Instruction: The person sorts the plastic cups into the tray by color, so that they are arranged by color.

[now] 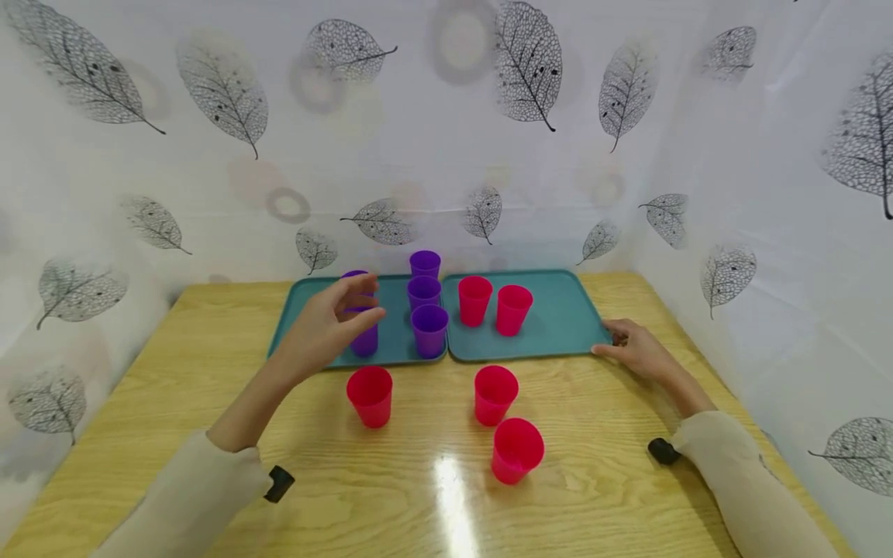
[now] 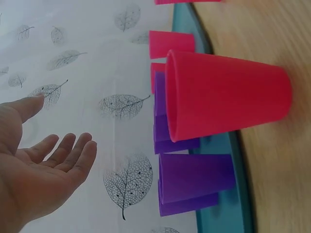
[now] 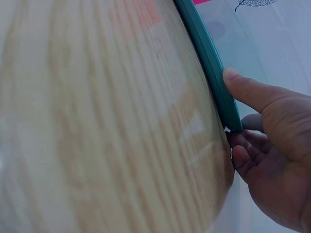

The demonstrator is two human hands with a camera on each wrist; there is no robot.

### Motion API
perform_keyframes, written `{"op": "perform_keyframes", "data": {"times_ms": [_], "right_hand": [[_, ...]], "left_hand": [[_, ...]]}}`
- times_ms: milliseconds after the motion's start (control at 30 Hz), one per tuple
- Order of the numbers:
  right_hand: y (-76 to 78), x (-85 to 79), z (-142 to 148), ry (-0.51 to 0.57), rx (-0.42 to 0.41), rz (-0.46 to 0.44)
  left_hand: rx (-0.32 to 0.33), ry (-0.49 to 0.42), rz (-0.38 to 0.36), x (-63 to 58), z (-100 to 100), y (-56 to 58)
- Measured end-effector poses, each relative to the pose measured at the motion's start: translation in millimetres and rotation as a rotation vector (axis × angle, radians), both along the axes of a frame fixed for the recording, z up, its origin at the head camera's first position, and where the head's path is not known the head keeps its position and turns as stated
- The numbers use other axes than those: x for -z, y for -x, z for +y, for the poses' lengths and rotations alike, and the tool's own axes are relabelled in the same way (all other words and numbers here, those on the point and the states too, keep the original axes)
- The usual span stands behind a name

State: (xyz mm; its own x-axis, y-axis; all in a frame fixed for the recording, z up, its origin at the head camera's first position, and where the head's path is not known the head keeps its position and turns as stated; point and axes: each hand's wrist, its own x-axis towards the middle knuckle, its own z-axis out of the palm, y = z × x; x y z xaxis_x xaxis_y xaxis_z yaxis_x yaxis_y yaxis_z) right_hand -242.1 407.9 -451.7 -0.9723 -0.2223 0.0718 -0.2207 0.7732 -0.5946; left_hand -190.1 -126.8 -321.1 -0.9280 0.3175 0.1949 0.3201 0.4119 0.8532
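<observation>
My left hand (image 1: 324,322) is raised over the left tray (image 1: 394,355), holding nothing, its fingers loosely bent and thumb apart. Beneath and beside it several purple cups (image 1: 429,333) stand upright on that tray; the hand partly hides two of them. At the front right corner of the right teal tray (image 1: 558,322), my right hand (image 1: 635,350) grips the edge. In the right wrist view its thumb (image 3: 243,86) lies on the rim and the other fingers curl at the corner. Two red cups (image 1: 475,302) stand on this tray.
Three more red cups stand on the wooden table (image 1: 230,341) in front of the trays: one red cup (image 1: 370,399) at left, a second red cup (image 1: 495,397) and a third red cup (image 1: 517,453) to the right. A leaf-patterned curtain (image 1: 418,155) surrounds the back and sides.
</observation>
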Motion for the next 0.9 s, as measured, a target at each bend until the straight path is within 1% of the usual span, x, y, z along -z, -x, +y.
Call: {"op": "perform_keyframes", "data": {"times_ms": [200, 300, 500, 600, 767, 900], "right_hand": [[0.6, 2.6, 1, 0.017, 0.012, -0.005], [0.5, 2.4, 2, 0.024, 0.015, 0.000], [-0.7, 2.2, 1, 0.031, 0.021, -0.004], [-0.7, 2.6, 2, 0.032, 0.023, -0.011], [0.0, 3.5, 2, 0.039, 0.015, -0.019], [1.2, 3.0, 2, 0.031, 0.013, -0.019]], "left_hand": [[0.018, 0.006, -0.018, 8.2, -11, -20.4], [0.020, 0.007, -0.014, 12.3, -16, -30.3], [0.026, 0.019, -0.027, 21.1, -23, -46.2], [0.033, 0.013, -0.038, 25.0, -26, -50.8], [0.017, -0.001, -0.060, 31.7, -33, -55.9], [0.002, 0.007, -0.073, 40.2, -39, -59.2]]}}
